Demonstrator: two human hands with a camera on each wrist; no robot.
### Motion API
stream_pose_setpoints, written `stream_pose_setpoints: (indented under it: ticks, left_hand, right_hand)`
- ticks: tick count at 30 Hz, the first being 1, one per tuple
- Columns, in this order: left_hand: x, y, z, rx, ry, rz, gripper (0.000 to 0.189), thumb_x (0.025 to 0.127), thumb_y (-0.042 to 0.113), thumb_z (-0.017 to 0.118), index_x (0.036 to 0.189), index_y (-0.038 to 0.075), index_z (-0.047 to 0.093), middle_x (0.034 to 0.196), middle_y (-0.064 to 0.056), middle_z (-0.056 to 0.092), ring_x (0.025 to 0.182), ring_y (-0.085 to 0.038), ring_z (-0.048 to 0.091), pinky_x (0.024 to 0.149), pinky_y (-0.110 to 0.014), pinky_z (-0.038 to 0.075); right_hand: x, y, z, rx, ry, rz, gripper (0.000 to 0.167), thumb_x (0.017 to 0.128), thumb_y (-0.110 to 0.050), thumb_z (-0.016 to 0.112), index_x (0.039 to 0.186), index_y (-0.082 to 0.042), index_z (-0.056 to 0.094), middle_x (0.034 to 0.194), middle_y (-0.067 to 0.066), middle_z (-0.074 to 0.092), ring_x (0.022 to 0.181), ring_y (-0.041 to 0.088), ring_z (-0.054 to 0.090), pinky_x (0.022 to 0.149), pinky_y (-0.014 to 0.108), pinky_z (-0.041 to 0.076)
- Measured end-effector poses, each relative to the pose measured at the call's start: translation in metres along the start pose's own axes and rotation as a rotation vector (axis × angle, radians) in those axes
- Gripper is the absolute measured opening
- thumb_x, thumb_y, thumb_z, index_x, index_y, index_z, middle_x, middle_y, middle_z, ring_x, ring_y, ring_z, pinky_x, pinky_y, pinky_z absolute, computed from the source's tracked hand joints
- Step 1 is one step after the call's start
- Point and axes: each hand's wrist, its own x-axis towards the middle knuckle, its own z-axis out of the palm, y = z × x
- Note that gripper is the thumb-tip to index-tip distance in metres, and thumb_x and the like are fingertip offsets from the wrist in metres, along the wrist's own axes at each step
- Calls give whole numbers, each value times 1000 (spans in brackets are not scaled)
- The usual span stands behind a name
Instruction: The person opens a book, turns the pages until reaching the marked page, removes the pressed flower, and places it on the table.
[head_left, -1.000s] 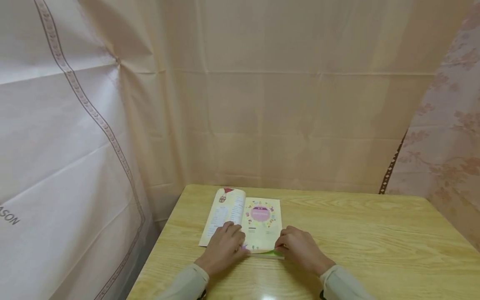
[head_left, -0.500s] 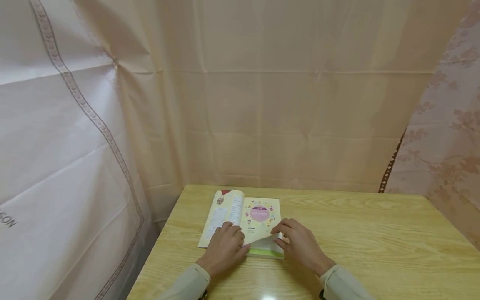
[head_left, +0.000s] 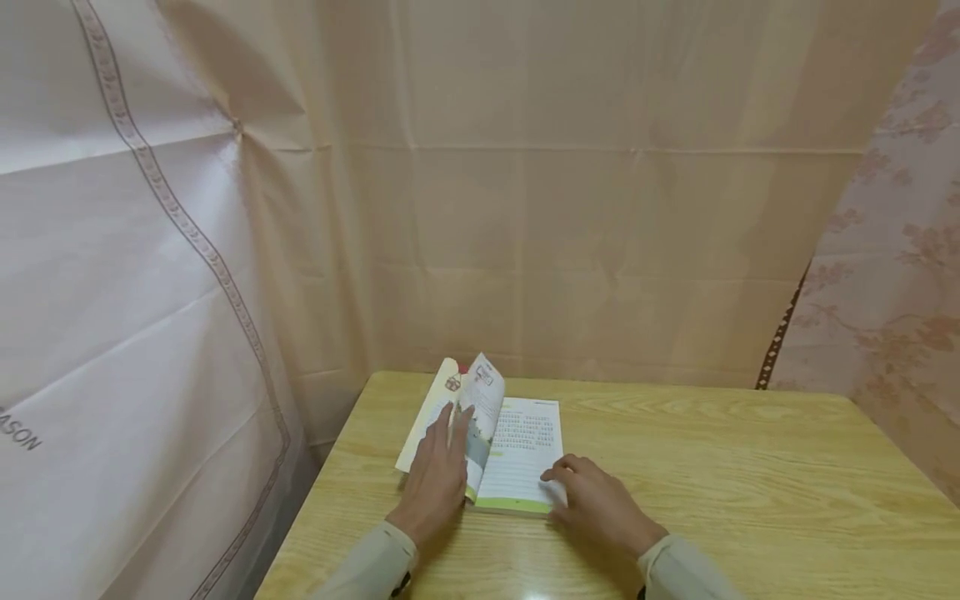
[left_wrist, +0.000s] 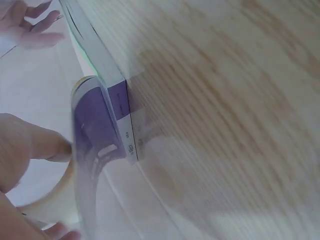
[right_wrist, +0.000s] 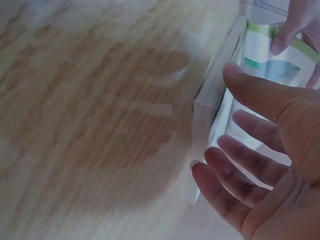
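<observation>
An open book (head_left: 517,467) lies on the wooden table, its right page showing printed text, ruled lines and a green bottom band. On its left side, an illustrated leaf (head_left: 483,404) stands partly raised and curved. My left hand (head_left: 431,475) lies over the left leaves with fingers extended. In the left wrist view its thumb touches the bent leaves, whose outer cover (left_wrist: 95,120) is purple. My right hand (head_left: 600,504) is at the book's lower right corner. The right wrist view shows that hand's fingers (right_wrist: 235,175) spread and loosely bent, holding nothing, beside the page edges.
The wooden table (head_left: 712,475) extends right of the book. A beige curtain (head_left: 570,208) hangs behind it, a pale sheet with a patterned band (head_left: 172,333) on the left, and a floral sheet (head_left: 892,308) on the right.
The leaf with the pink circle, lifted at its corner by my right hand, has turned left, uncovering the ruled page. My left hand shifted left with its fingers straighter; my right hand let go.
</observation>
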Motion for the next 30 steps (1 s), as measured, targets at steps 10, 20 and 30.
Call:
stream_pose_setpoints:
  ticks: [10,20,30]
  left_hand:
    - [-5,-6,-6,38,-123,159,35,72,-3,86,100,16,77,118,-7,70,123,-35,55,102,-60,41]
    - [-7,-4,-2,-37,-191,235,6,95,14,72,99,12,75,108,0,69,106,-21,60,92,-39,52]
    - [-8,-2,0,-36,-250,267,17,86,1,75,96,15,75,104,3,72,118,-24,59,101,-41,49]
  right_hand:
    - [-1,4,6,-24,-9,-53,27,80,-34,88,100,-19,78,109,-2,67,90,13,56,70,32,53]
    - [-1,8,0,9,9,-120,13,84,-29,85,93,-22,80,100,-9,69,85,7,55,66,27,51]
    - [1,7,1,-28,36,-136,5,88,-16,81,90,-21,82,90,-14,71,79,4,56,63,25,51]
